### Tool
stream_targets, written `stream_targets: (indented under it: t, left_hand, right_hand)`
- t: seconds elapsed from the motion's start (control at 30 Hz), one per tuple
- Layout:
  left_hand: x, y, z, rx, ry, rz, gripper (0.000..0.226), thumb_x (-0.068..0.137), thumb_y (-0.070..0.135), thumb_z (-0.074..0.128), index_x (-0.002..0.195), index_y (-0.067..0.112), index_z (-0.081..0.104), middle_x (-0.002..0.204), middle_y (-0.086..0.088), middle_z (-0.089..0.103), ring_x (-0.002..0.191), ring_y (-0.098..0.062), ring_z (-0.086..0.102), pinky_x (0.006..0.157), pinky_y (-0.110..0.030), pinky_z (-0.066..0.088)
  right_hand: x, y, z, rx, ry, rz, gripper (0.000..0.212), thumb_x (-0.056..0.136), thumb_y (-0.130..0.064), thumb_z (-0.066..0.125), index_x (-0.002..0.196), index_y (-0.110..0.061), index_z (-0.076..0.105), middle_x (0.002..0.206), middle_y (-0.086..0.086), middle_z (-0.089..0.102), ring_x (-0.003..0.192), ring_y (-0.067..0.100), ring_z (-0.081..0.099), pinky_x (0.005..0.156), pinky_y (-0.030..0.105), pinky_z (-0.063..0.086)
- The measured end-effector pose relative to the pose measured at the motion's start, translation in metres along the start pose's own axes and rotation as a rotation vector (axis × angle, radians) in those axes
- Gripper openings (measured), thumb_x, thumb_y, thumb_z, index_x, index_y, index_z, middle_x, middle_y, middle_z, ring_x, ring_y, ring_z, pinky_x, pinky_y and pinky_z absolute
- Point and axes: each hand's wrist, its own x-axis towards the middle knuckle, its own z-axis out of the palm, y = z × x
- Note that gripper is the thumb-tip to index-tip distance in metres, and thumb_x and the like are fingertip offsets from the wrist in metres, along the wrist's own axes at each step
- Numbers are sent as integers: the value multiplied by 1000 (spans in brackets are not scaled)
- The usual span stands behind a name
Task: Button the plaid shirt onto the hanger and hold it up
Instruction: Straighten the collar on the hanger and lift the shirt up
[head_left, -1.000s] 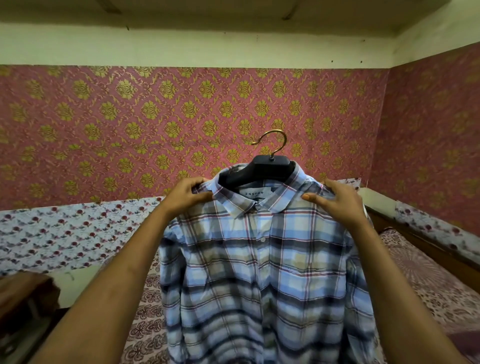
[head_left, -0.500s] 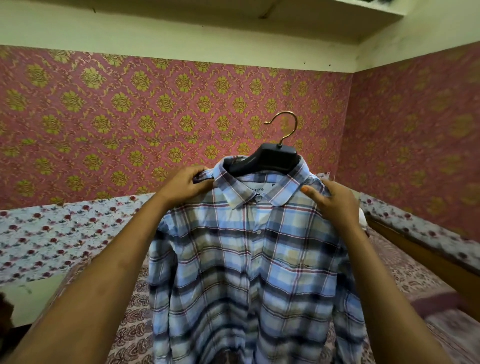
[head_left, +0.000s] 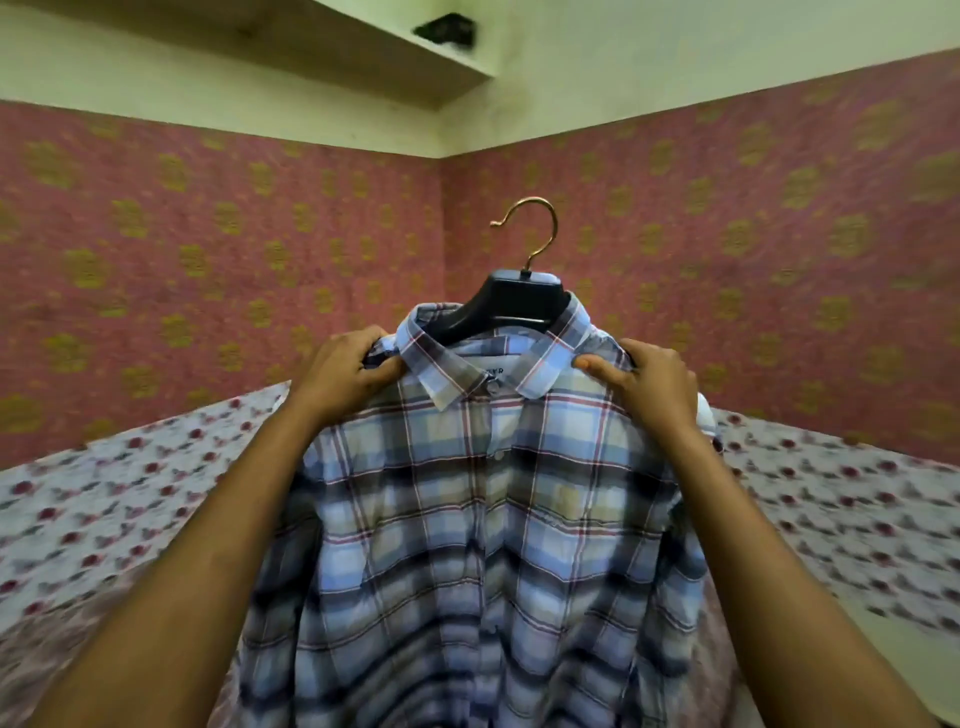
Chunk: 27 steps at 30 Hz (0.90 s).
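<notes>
Keep your left hand (head_left: 345, 371) and right hand (head_left: 649, 382) pinching the shirt (head_left: 483, 519) shoulders level, hanger (head_left: 511, 304) centred between grips.

The blue, white and red checked cotton shirt (head_left: 488, 519) hangs on the black plastic hanger with a curved brass hook (head_left: 511, 306), whose hook rises above the collar. The left hand (head_left: 345, 376) grips the shirt's left shoulder and the right hand (head_left: 649, 384) its right shoulder (both just beside the collar). Behind the shirt two pink walls with a gold floral pattern (head_left: 208, 249) meet in a corner. A pale wooden shelf (head_left: 415, 47) juts out above, left of that corner.
</notes>
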Motion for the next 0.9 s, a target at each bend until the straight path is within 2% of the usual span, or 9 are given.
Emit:
stream_targets:
  t: [0.07,0.2,0.33,0.43,0.5,0.6,0.73,0.8,0.9]
  left_hand:
    - [16,38,20,5,5,63,53,65,68,30,76,21,52,62,0,49,59,-24,46,55,-34,35]
    - [38,113,62,-69,-40,187,42,66,67,31,74,30,47,66,-1,51,65,-27,53,61,-39,44]
    - [52,214,112,-175,-69,306,49,68,68,36,78,23,52,69,-2,52,66,-24,49,59,-36,37]
    - [56,291,147,-244,-108,365,32,77,58,47,82,26,51,72,-1,52,69,-22,48,61,-33,31]
    - [57,347,171,-248,-130,384,29,85,51,54,85,22,52,75,-1,53,72,-22,49,62,-33,30]
    - [60,420,202,-250,-134,418,24,88,45,53,82,22,48,76,-1,53,74,-23,49,60,-33,27]
    - [68,505,237,-315,-165,464,27,88,45,54,77,21,46,72,-3,53,71,-25,50,58,-34,26]
    - [76,543,253,-337,-199,478,29,88,45,54,80,17,49,74,-5,55,73,-26,51,59,-34,27]
    - [90,598,280,-383,-271,536,36,85,48,55,89,12,53,81,-9,58,78,-31,55,60,-35,31]
  right_hand:
    - [-7,29,-38,-51,38,44,82,63,-84,43,76,-5,59,66,13,63,71,33,58,56,36,37]
    - [-21,85,-116,-138,101,134,73,65,-79,48,73,-8,59,61,9,58,66,30,56,56,36,33]
    - [-42,157,-207,-201,158,184,73,64,-79,44,69,-7,59,54,8,53,58,28,52,51,35,31]
    - [-61,208,-274,-190,151,206,69,67,-73,52,65,-5,57,49,7,48,50,24,47,48,33,25]
    - [-75,244,-321,-174,132,211,67,69,-71,55,65,-4,56,49,7,44,48,17,40,48,32,23]
    - [-91,288,-382,-170,99,224,67,71,-70,57,70,-3,58,51,8,44,47,10,35,46,30,22]
    - [-106,333,-448,-222,112,273,33,79,-53,60,64,-24,54,51,-4,45,46,4,42,45,23,25]
    - [-110,356,-476,-269,144,292,34,79,-57,57,67,-25,54,55,-3,49,50,7,45,49,32,28]
    - [-114,396,-511,-372,199,321,55,77,-67,49,80,-13,61,61,6,55,59,24,51,50,34,28]
